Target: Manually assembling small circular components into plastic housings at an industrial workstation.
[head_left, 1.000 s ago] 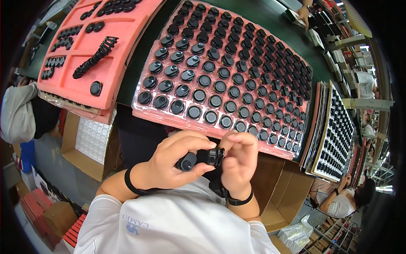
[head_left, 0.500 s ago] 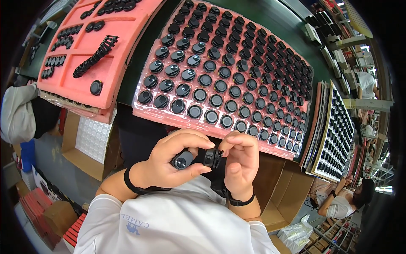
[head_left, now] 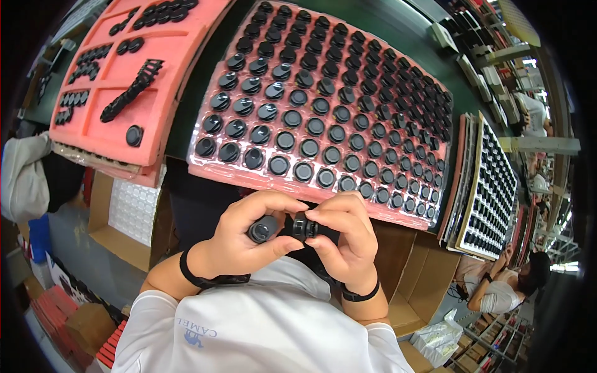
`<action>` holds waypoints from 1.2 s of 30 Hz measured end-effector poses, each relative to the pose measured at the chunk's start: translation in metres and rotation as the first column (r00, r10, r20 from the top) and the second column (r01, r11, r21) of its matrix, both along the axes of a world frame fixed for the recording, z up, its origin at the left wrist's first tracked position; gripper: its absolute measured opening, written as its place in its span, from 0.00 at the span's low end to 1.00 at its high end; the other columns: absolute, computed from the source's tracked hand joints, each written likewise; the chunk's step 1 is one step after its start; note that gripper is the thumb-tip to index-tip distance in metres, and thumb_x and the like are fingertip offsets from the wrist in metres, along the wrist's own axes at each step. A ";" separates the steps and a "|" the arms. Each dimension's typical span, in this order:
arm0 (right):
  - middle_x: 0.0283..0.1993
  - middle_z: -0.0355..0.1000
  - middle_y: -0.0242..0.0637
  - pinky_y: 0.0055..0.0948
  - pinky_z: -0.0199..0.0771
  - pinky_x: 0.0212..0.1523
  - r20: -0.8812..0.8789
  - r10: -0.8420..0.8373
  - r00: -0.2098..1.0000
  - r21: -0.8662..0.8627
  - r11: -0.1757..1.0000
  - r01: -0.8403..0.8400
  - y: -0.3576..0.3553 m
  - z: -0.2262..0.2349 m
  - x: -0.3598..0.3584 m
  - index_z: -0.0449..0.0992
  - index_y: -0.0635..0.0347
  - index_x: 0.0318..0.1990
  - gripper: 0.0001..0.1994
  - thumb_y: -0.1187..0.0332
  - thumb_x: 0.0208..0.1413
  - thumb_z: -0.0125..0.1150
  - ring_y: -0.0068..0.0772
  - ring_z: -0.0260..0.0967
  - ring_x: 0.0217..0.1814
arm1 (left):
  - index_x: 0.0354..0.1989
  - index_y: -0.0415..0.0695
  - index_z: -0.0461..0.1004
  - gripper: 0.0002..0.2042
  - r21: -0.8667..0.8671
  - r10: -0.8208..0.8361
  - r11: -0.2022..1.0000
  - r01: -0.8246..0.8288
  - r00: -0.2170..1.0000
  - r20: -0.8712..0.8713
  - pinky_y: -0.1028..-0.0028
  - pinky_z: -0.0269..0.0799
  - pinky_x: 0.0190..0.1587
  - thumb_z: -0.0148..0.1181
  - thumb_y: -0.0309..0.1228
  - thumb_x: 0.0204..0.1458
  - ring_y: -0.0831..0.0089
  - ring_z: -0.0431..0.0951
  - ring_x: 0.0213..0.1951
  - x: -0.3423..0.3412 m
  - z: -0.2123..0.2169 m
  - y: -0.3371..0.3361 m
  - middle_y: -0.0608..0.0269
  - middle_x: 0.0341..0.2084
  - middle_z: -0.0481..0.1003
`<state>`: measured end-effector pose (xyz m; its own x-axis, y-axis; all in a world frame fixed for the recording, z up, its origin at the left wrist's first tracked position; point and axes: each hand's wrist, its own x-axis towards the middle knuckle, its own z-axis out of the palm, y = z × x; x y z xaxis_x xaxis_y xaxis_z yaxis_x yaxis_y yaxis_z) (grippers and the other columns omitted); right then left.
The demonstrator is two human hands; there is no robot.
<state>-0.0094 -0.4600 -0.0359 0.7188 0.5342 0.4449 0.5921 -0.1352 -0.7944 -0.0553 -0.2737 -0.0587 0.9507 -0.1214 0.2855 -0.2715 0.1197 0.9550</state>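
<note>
Black cylinder (head_left: 262,229) turned slightly, hands (head_left: 292,239) gripping, pink tray (head_left: 249,171) beyond

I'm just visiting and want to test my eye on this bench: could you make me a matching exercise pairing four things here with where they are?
Things:
1. left hand
2. right hand
3. big pink tray
4. cardboard box

Places:
A. below the smaller pink tray, left side
B. holds a round black part
C. grips a ribbed black piece
D. full of rows of black caps

Pairs: 1-B, 2-C, 3-D, 4-A
</note>
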 end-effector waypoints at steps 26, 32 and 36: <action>0.29 0.71 0.39 0.24 0.68 0.33 0.398 -0.475 0.785 -0.652 0.455 0.606 -0.213 -0.012 0.175 0.73 0.68 0.38 0.09 0.72 0.52 0.60 0.27 0.67 0.28 | 0.54 0.37 0.63 0.38 -0.305 -0.235 0.936 0.176 0.957 -0.170 0.82 0.61 0.27 0.61 0.56 0.44 0.82 0.63 0.22 0.003 -0.006 0.011 0.58 0.35 0.73; 0.34 0.71 0.40 0.28 0.68 0.38 0.553 -0.331 0.764 -0.664 0.378 0.645 -0.189 0.013 0.155 0.72 0.66 0.41 0.11 0.73 0.49 0.61 0.33 0.69 0.35 | 0.58 0.36 0.55 0.42 -0.437 -0.365 0.854 0.281 0.923 -0.120 0.82 0.61 0.26 0.45 0.64 0.48 0.81 0.64 0.22 0.013 -0.005 0.000 0.55 0.33 0.73; 0.36 0.68 0.40 0.29 0.65 0.42 0.492 -0.312 0.813 -0.548 0.614 0.568 -0.124 0.041 0.101 0.71 0.65 0.42 0.12 0.76 0.48 0.59 0.35 0.66 0.40 | 0.60 0.35 0.50 0.44 -0.489 -0.394 0.825 0.283 0.908 -0.140 0.81 0.61 0.26 0.38 0.66 0.50 0.80 0.65 0.22 0.019 0.006 -0.009 0.54 0.31 0.72</action>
